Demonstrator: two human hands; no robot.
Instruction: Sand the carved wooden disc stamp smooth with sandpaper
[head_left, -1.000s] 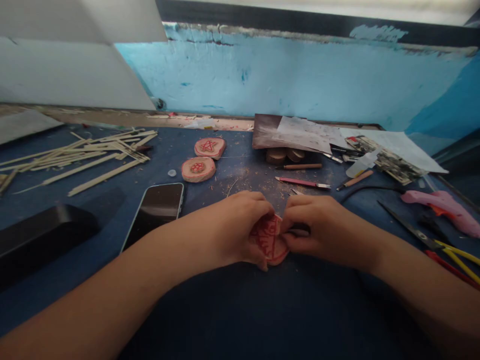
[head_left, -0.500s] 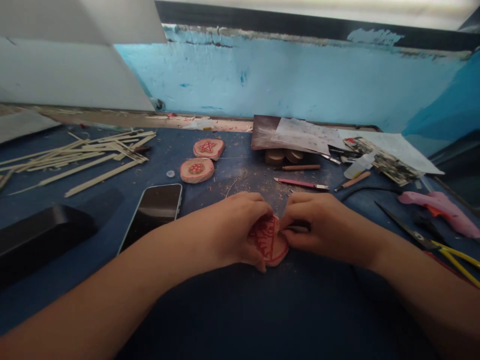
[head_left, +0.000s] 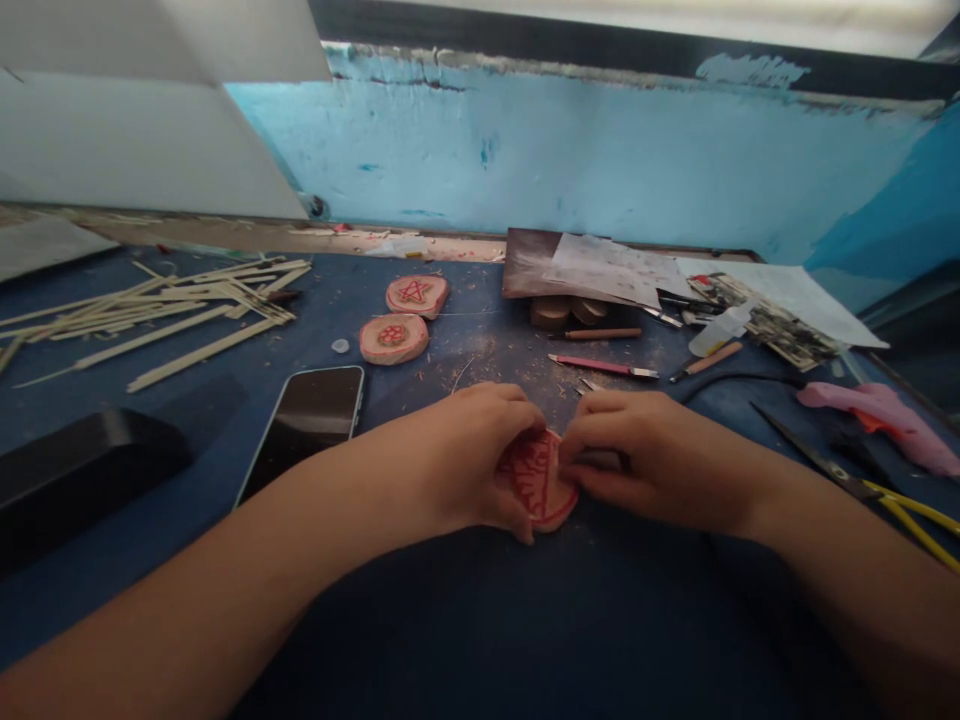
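A round wood slice (head_left: 551,505) with red lines on its face and a red rim lies at the front middle of the blue table. My left hand (head_left: 480,455) wraps around its left side, thumb at the near edge and fingers at the far edge. At the slice's right side, my right hand (head_left: 637,455) is closed in a pinch, its fingertips against the face. Whatever lies in that pinch is hidden by the fingers. Beyond the hands are a pink-handled craft knife (head_left: 604,367) and a wooden-handled tool (head_left: 604,334).
Two more red-marked slices, one with a star (head_left: 416,296) and one with a flower (head_left: 394,340), sit behind a phone (head_left: 304,430). Thin wooden sticks (head_left: 187,310) lie left, near a black case (head_left: 90,480). Yellow-handled scissors (head_left: 847,478) and a small bottle (head_left: 721,328) are right.
My right hand has shifted very slightly, its fingers still pinched at the slice. My left hand and the slice stay in place.
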